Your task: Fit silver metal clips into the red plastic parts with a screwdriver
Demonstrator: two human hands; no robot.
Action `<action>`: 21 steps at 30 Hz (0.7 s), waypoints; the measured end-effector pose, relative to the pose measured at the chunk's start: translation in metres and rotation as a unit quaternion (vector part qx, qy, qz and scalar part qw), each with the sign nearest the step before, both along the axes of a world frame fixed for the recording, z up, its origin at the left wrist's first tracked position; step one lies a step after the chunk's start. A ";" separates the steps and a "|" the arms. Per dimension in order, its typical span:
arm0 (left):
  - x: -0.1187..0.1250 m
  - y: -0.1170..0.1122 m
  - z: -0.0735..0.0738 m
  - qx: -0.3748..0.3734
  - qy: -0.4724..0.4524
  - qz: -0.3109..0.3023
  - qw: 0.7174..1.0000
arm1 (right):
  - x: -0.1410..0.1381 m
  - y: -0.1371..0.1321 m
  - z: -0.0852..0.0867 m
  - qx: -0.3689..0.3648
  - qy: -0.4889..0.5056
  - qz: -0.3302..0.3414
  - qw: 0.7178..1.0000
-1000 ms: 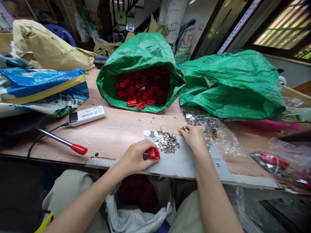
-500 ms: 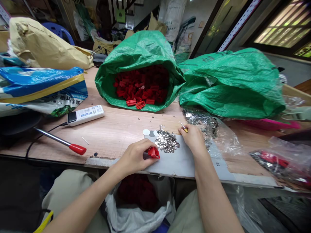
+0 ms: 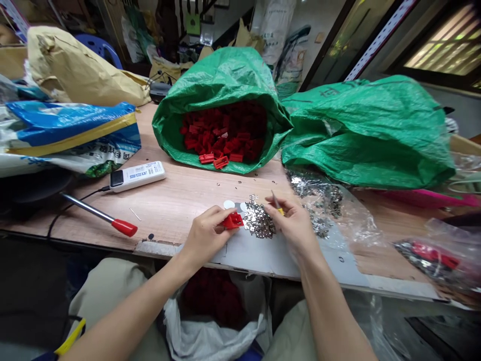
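Observation:
My left hand is closed on a small red plastic part, lifted just above the grey board. My right hand pinches a thin tool with a yellow handle, close to the right of the red part. Between the two hands lies a heap of small shiny metal pieces. Behind, an open green sack lies on its side, full of red plastic parts, with a few spilled at its mouth.
A second green sack lies at the right, with clear plastic bags of metal pieces in front. At the left lie a white remote, a red-handled screwdriver and a blue-white sack. A white bag of red parts hangs under the table edge.
My left hand has lifted the red part off the board and moved it up and right. My right hand has come left toward it, over the heap of metal pieces.

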State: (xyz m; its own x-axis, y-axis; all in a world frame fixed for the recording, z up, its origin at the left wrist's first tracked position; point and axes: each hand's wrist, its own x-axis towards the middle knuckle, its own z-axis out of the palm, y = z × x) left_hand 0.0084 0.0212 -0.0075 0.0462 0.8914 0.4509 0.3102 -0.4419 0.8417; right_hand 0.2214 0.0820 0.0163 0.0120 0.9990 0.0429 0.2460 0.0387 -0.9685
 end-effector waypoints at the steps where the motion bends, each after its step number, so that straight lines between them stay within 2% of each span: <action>1: 0.000 0.000 0.000 0.019 0.021 0.005 1.000 | -0.011 -0.008 0.001 -0.027 0.031 0.020 0.999; 4: 0.002 -0.002 0.003 0.071 0.073 0.032 0.994 | -0.038 -0.025 0.001 -0.051 0.081 0.044 0.994; 7: 0.003 -0.003 0.004 0.085 0.079 0.059 0.991 | -0.051 -0.029 -0.002 -0.016 0.081 0.028 0.996; 17: 0.004 -0.005 0.007 0.101 0.084 0.081 0.988 | -0.060 -0.034 0.001 0.045 0.029 -0.010 0.999; 21: 0.003 -0.006 0.007 0.100 0.089 0.095 0.986 | -0.060 -0.036 0.001 0.031 0.037 -0.010 0.999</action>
